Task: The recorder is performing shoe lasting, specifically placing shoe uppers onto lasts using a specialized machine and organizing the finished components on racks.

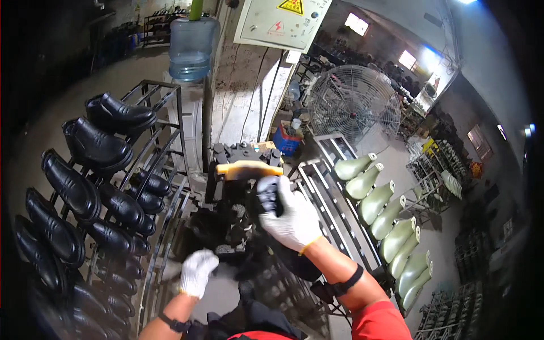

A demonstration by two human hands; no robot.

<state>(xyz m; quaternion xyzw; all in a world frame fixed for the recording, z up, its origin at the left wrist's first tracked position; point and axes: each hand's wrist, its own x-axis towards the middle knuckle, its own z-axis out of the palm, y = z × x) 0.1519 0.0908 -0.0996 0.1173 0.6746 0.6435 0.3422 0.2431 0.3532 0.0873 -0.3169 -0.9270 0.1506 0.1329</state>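
Note:
My right hand (292, 218), in a white knit glove, is closed on a dark, glossy thing that looks like a black shoe (266, 195). It is blurred and partly hidden by the hand. Just beyond it stands a dark machine (241, 153) with a yellow-orange curved bar (249, 169) across its front. Lower and to the left, my left hand (198, 273), also gloved, has its fingers curled in with nothing visible in them. That hand hangs apart from the shoe, between the machine and the rack on the left.
A metal rack (182, 124) with several black shoes (96, 146) rises on the left. At right, several pale green shoe lasts (377, 202) line a metal frame (345, 226). Beyond are a large caged fan (354, 105), a blue water bottle (192, 51) and an electrical box (280, 22).

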